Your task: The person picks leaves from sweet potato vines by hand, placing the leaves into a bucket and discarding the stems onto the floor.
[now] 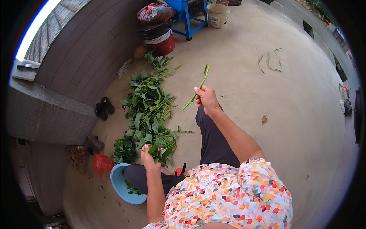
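Observation:
My right hand (206, 98) grips a bare green stem (205, 75) between thumb and fingers, raised over the floor in front of my knee. Held in my left hand (149, 158) are several green leaves (160, 153), just above the near end of a long heap of leafy green vines (148, 106). Below and left of that hand stands a light blue plastic basin (117, 183) with some leaves (133, 189) in it, partly hidden by my knee. A smaller bunch of dark leaves (124, 150) lies between basin and heap.
Loose stems (268, 63) lie on the concrete floor (240, 65) at the far right. A red and black bucket (160, 43), a blue metal stand (187, 25) and a cream bucket (218, 17) stand at the back. Black slippers (104, 108) and a red plastic bag (103, 165) are at left.

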The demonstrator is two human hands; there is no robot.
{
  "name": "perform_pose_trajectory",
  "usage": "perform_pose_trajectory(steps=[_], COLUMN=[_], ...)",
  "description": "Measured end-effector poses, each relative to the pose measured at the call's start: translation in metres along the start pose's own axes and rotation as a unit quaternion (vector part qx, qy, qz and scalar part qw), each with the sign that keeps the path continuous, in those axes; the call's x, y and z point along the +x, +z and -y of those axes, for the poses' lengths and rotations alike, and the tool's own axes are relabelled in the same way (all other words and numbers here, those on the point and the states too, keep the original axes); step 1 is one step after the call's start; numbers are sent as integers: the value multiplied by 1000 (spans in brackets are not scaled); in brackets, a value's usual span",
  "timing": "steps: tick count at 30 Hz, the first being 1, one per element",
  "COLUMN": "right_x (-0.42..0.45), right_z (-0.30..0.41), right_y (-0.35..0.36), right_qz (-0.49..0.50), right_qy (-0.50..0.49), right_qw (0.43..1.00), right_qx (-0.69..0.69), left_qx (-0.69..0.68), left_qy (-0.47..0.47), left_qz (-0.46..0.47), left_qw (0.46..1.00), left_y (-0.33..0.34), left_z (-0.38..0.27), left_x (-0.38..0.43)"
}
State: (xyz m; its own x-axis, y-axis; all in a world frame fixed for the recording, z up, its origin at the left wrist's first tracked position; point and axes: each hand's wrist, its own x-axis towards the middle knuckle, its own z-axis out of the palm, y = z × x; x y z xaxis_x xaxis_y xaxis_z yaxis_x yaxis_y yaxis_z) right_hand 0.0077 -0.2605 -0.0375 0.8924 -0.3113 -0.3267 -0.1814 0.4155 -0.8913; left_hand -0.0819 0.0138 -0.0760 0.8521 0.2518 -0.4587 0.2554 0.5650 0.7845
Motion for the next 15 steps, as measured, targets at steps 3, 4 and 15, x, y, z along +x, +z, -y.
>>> perform_pose_trajectory(steps=[3,4,15], right_x=[55,73,32], right_z=[60,74,-15], right_y=[-86,-124,-85], right_qz=[-144,-202,-157], right_qy=[-159,-179,-84], right_qw=[973,956,978], right_qx=[-84,-114,-111], left_qx=[3,10,-43], left_qy=[-23,-22,-34], left_qz=[17,6,20], left_qw=[1000,1000,998], left_y=[-2,4,10], left_z=[-2,-3,-12], left_x=[0,-4,5])
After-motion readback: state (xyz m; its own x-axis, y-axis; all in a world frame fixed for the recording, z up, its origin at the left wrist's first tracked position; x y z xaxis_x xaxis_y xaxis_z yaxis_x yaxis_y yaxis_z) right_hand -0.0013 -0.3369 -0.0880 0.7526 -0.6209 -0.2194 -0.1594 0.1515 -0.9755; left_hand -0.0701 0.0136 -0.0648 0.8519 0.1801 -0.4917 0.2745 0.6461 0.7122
